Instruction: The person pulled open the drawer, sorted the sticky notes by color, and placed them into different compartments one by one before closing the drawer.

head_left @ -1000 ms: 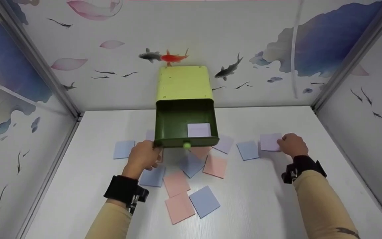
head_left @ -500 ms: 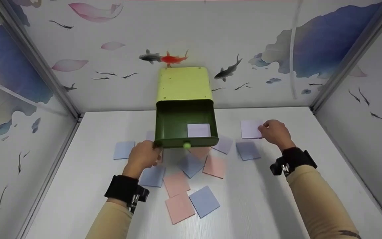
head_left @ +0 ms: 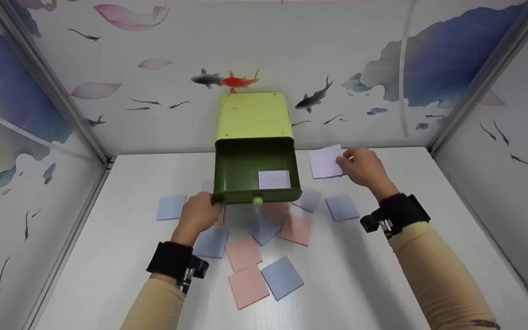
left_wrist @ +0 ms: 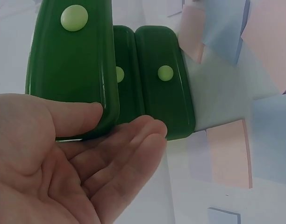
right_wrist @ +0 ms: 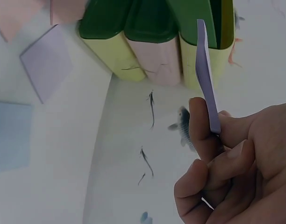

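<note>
A desktop drawer unit (head_left: 255,114) in yellow-green stands against the back wall, its green top drawer (head_left: 241,160) pulled out. Inside the drawer, at the front right, lies a light purple sticky note pad (head_left: 274,179). My left hand (head_left: 197,213) grips the drawer's front left corner; in the left wrist view its thumb (left_wrist: 80,119) lies on the drawer front, beside the round knob (left_wrist: 74,18). To the right of the drawer, my right hand (head_left: 364,168) pinches another purple sticky note pad (head_left: 324,162) by its edge, raised above the table. The right wrist view shows that pad (right_wrist: 206,79) edge-on between thumb and fingers.
Several pink, blue and purple pads lie about the white table, among them a pink pad (head_left: 249,287), a blue pad (head_left: 283,277) and a blue pad (head_left: 342,207) at the right. Two lower drawers (left_wrist: 165,98) are closed. Patterned walls (head_left: 154,119) enclose the table.
My right hand has carried the purple sticky note pad up and leftward, from beside the right blue pad toward the drawer. The left hand and the drawer stay in place.
</note>
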Demonstrator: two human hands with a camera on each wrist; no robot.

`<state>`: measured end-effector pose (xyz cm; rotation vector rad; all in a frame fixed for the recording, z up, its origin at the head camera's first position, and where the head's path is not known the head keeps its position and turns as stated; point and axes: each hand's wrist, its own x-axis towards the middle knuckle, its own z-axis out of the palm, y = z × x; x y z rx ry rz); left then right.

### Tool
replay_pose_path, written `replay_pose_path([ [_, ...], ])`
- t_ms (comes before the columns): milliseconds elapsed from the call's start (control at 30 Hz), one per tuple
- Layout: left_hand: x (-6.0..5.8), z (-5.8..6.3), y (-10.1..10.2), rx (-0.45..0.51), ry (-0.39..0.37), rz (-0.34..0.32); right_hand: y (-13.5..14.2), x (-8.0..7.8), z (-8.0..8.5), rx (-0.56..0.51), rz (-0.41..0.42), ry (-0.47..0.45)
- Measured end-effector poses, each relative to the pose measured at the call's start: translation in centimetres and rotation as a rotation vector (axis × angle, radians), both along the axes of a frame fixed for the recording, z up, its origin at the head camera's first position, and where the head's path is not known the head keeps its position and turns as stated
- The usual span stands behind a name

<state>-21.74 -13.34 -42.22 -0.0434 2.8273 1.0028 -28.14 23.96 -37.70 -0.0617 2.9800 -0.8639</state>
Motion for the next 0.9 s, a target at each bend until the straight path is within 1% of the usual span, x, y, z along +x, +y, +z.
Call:
replay_pose_path([
  [200,0.0,0.1,0.3,0.001,0.004,0.016,-1.1,0.3,1.3,-0.014,0.012,0.006],
  [433,-0.1,-0.2,0.4,0.000,0.001,0.033,-2.6,0.2,2.0,-0.039,0.015,0.004],
  [633,-0.1,-0.2,0.4,0.004,0.003,0.042,-4.8,0.1,2.2,-0.048,0.027,-0.005],
  [900,0.1,-0.1,0.4,0.021,0.005,0.039,-7.9,0.0,1.8,-0.022,0.082,0.031],
])
